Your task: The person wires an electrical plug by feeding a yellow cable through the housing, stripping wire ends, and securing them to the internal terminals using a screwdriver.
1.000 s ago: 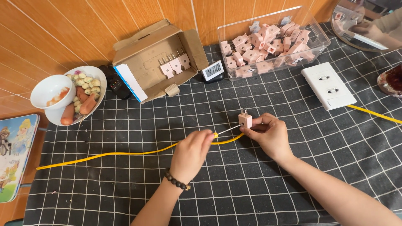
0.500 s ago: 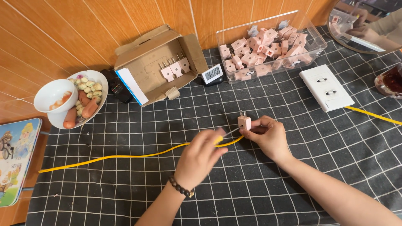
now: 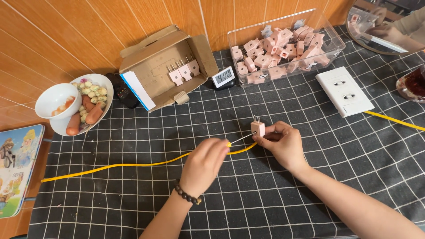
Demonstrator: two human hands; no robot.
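Black grid-checked surface under both hands. Right hand (image 3: 283, 144) pinches pink plug (image 3: 257, 128), prongs up. Left hand (image 3: 206, 161) pinches yellow cable (image 3: 133, 165) at its bared end, just left of the plug; cable's long axis trails away leftward.

Black grid-checked tablecloth (image 3: 133, 132) against orange tiled wall (image 3: 66, 26)

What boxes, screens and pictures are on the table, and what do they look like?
Cardboard box: at the back by the wall, brown, open, lying on its side, pink plugs inside.
Small digital clock: right of the box, white frame, grey screen with dark digits.
Clear plastic tub: back right, see-through, full of pink plugs.
Cartoon picture book: far left edge, flat, colourful.
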